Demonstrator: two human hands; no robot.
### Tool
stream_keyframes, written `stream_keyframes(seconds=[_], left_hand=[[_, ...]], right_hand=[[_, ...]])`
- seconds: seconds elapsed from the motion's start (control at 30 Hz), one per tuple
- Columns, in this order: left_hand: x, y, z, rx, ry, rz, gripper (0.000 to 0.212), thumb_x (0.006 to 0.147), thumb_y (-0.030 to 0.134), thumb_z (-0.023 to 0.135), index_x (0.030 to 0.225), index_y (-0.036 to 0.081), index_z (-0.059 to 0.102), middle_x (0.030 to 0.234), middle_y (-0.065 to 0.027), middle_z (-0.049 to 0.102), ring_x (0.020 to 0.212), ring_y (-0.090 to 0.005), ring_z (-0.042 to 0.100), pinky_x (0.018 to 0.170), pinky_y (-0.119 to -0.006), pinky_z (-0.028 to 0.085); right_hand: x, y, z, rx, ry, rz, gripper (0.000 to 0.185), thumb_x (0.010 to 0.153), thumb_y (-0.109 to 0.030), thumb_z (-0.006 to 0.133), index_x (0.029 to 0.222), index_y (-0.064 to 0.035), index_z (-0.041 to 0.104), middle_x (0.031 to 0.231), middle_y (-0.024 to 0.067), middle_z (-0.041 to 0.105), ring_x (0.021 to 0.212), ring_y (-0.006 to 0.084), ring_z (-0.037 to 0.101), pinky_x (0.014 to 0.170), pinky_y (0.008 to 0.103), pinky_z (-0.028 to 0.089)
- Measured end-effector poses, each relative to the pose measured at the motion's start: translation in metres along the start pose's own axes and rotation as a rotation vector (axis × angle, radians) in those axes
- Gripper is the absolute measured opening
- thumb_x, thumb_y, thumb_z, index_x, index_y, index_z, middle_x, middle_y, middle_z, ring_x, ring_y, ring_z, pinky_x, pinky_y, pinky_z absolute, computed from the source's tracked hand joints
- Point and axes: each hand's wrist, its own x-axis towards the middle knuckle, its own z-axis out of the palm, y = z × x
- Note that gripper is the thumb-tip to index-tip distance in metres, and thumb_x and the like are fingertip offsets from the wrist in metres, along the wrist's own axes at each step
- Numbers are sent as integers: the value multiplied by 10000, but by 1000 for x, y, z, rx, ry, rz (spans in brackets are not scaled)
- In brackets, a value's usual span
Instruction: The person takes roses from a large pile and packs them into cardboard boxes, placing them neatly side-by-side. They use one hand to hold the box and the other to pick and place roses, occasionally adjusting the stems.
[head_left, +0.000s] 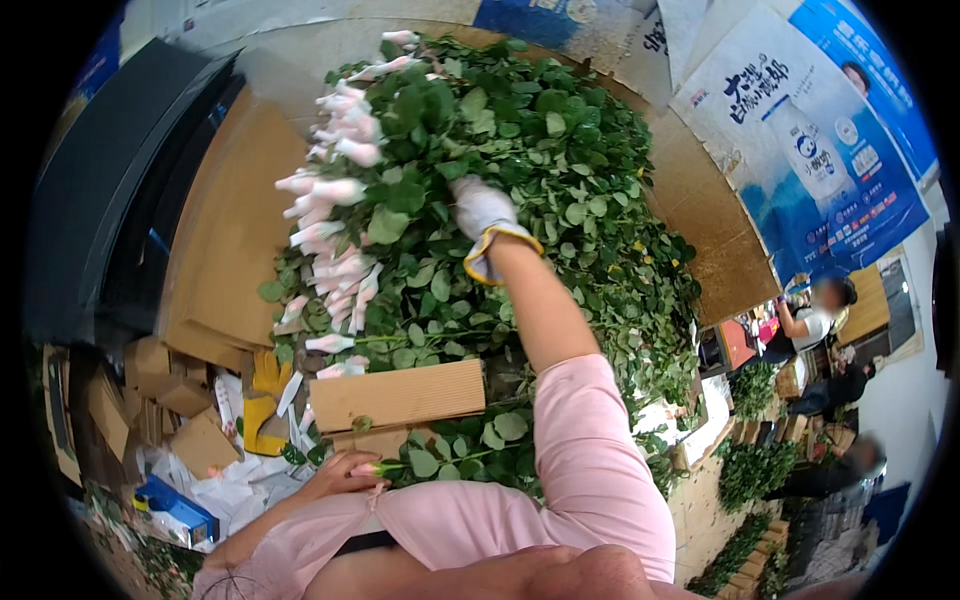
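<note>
My left hand (339, 475) is bare and low in the view, its fingers curled at the head of a pink rose (366, 469). That rose's green stem and leaves run to the right. A white glove with a yellow-edged cuff covers my right hand (484, 210), which reaches into a big heap of leafy rose stems (547, 165). Leaves hide its fingertips, so its grip cannot be made out. Along the heap's left side, the rose heads wear white sleeves (341, 191). A corrugated cardboard piece (397, 394) lies between the heap and my body.
Flat cardboard sheets (225, 225) lean at the left. A yellow glove (266, 405), a blue tool (176, 510) and crumpled white paper (240, 491) lie lower left. A cardboard wall (720, 247) backs the heap. Several people (814, 322) are farther off at right, near green bundles (757, 465).
</note>
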Motion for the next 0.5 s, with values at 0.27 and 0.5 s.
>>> stream_keyframes(seconds=[0.27,0.5], left_hand=[[10,28,-12,-76,62,-56,336,700,171,738,1025,246,697,1200,-71,540,1083,-257,513,907,-360,422],[10,52,-13,-36,89,-294,605,657,146,754,1217,64,540,1177,-118,562,1023,-281,549,881,-359,449]], right_hand=[[-110,-49,-66,-45,475,-311,516,695,-68,541,1205,-89,463,864,99,537,730,276,591,554,392,475],[-168,-94,-46,38,181,-353,218,738,-112,536,950,-87,578,780,91,602,674,273,627,542,388,487]])
